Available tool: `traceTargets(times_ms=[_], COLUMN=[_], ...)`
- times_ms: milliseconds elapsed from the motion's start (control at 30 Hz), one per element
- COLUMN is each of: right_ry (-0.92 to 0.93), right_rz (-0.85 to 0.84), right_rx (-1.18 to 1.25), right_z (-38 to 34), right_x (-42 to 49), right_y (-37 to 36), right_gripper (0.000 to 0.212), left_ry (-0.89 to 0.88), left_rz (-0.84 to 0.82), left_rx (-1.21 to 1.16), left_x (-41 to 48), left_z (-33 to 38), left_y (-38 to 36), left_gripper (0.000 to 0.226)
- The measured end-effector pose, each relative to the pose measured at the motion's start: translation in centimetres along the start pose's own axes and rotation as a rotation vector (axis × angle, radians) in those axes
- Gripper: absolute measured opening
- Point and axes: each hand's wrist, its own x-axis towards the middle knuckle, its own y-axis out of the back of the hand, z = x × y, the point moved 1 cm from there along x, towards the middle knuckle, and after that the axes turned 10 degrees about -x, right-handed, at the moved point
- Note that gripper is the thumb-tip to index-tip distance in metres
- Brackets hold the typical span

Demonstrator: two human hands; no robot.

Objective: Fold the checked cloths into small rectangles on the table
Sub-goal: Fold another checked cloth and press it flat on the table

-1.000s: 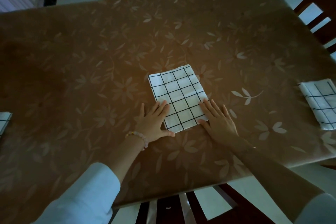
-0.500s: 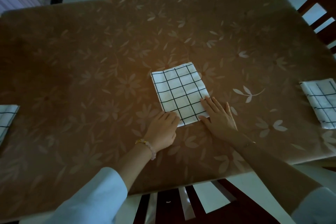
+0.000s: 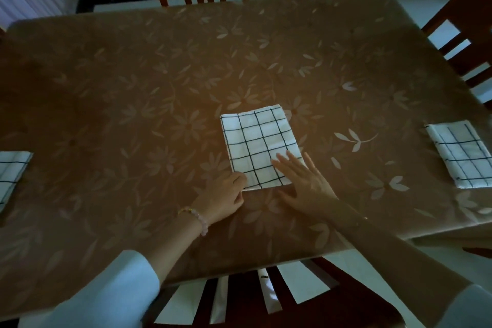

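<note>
As the folded checked cloth (image 3: 259,144) lies on the desk (image 3: 127,93), my left hand (image 3: 222,198) pinches its near-left corner with curled fingers (image 3: 237,180); my right hand (image 3: 308,186) lies flat, fingers straight, on its near-right corner.

Left hand (image 3: 222,196) has curled onto the cloth (image 3: 258,146) corner.

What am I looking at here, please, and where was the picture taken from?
There is no machine: a person wears a camera on the head, looking down at their own two arms. A brown flowered table holds three folded checked cloths: the middle cloth in front, the left cloth and the right cloth at the picture's edges. The right hand lies flat on the middle cloth's near right corner. The left hand, curled, sits at its near left corner; whether it pinches the cloth, I cannot tell.
</note>
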Motion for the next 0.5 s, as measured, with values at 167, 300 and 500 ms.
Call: traceTargets(times_ms=[167,300,500], right_ry=[0.002,-0.096,-0.167], right_rz=[-0.036,-0.168,-0.212], right_rx=[0.161,0.219,0.315], right_z=[-1.2,-2.6,-4.0], right_x=[-1.7,-2.7,-3.4], right_y=[0.4,2.0,2.9], right_gripper=[0.055,0.034,0.030], left_ry=[0.017,0.046,0.037], left_rz=[-0.069,-0.020,0.046], left_rx=[-0.126,-0.173,-0.214], left_x=[-4.4,-7.3,-9.1], left_z=[-0.4,-0.2,-1.4], left_y=[0.8,1.3,1.3], left_gripper=[0.014,0.023,0.041])
